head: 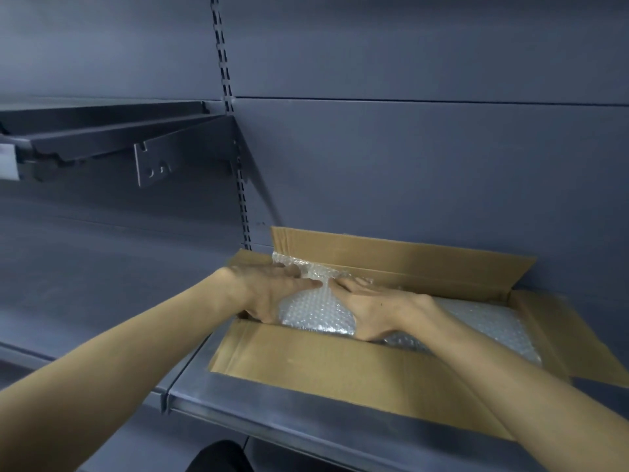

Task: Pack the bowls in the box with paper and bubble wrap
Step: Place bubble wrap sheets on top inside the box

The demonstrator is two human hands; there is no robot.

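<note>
An open cardboard box (pixel 306 366) sits on a grey metal shelf, its flaps folded outward. Inside its left end lies a bundle wrapped in bubble wrap (pixel 315 310). My left hand (pixel 272 291) lies flat against the bundle's left side, with straight fingers over its top. My right hand (pixel 371 306) presses on its right side with straight fingers. More bubble wrap (pixel 490 323) lines the right part of the box. Whatever the wrap holds is hidden; no bowl shows.
The grey shelf (pixel 258 401) runs along a grey slotted back wall. A dark shelf bracket (pixel 102 144) juts out at upper left, above shelf space left of the box. The box's rear flap (pixel 391 255) stands up against the wall.
</note>
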